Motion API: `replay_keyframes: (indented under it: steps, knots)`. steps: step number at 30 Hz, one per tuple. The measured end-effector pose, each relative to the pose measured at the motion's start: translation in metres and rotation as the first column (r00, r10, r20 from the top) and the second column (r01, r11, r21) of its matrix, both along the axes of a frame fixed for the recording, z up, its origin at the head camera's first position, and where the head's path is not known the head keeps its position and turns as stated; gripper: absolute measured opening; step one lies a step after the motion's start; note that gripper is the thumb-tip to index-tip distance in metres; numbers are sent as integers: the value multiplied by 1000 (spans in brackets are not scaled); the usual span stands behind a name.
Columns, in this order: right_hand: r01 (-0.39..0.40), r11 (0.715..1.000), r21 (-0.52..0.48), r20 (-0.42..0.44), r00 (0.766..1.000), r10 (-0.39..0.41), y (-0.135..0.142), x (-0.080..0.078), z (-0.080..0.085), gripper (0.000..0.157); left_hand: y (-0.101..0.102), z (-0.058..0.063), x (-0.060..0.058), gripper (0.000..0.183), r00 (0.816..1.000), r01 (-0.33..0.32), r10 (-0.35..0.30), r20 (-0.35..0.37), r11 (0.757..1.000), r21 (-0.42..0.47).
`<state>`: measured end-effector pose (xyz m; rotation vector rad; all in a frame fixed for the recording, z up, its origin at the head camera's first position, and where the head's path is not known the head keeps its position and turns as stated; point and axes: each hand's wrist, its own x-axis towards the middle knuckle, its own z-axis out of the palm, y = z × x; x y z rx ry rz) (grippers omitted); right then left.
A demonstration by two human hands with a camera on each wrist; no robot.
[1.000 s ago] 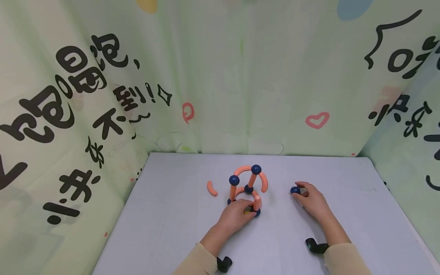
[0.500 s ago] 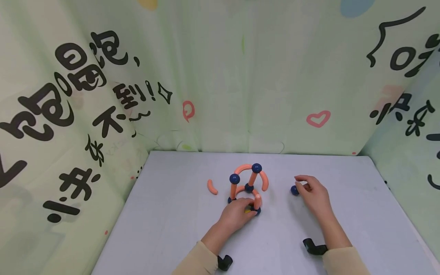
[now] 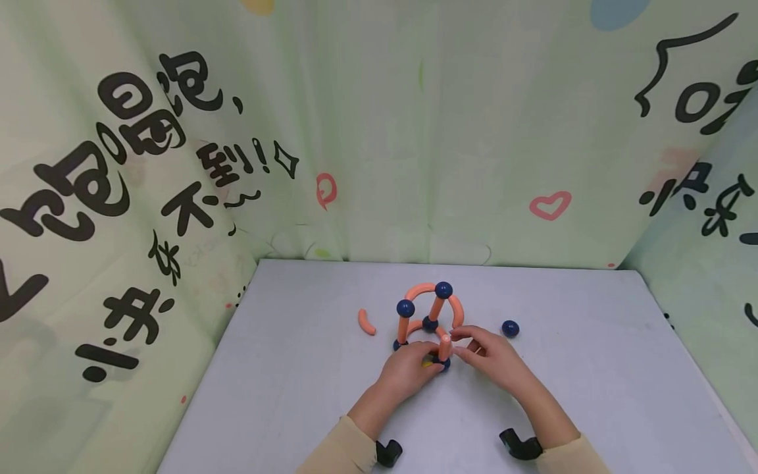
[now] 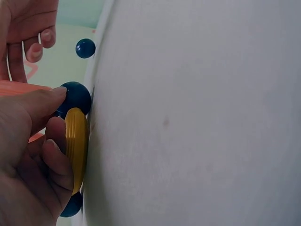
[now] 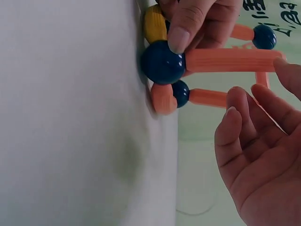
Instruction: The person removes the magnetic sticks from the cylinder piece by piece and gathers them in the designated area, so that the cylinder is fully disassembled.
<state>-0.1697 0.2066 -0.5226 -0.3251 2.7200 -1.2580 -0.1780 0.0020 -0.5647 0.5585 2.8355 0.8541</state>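
A toy frame of orange rods, some curved, and blue balls stands on the table; one upper ball [image 3: 443, 290] tops a slanting rod. My left hand [image 3: 403, 372] grips its near base corner, thumb pressed on the lower blue ball [image 4: 75, 96] and fingers curled by a ribbed yellow rod [image 4: 76, 146]. From that ball rises an upright orange rod [image 5: 230, 60] with a bare upper end. My right hand [image 3: 488, 355] is beside this rod, fingers loosely bent, the thumb at its upper end; whether it touches cannot be told. Nothing is gripped in it.
A loose blue ball [image 3: 510, 328] lies on the table to the right, behind the right hand. Left of the frame is a loose curved orange rod [image 3: 366, 322]. Printed curtains [image 3: 379, 131] hang behind and beside the white table [image 3: 284, 395].
My right hand has let go of the loose blue ball, leaving it on the table, and has moved left to the upright rod. The left hand has kept its hold.
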Motion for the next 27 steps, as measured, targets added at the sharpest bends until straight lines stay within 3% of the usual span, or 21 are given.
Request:
replay_keyframes:
  steps: [6, 27]
  knots:
    - [-15, 999, -40, 37, 999, 16, -11, 1, -7, 43, 0, -2, 1, 40, 1000, -10, 10, -4, 1000, -1]
    - [-7, 999, 34, -50, 999, 9, -22, 1, -17, 26, -2, -3, 1, 38, 999, 9, -9, -38, 1000, -1]
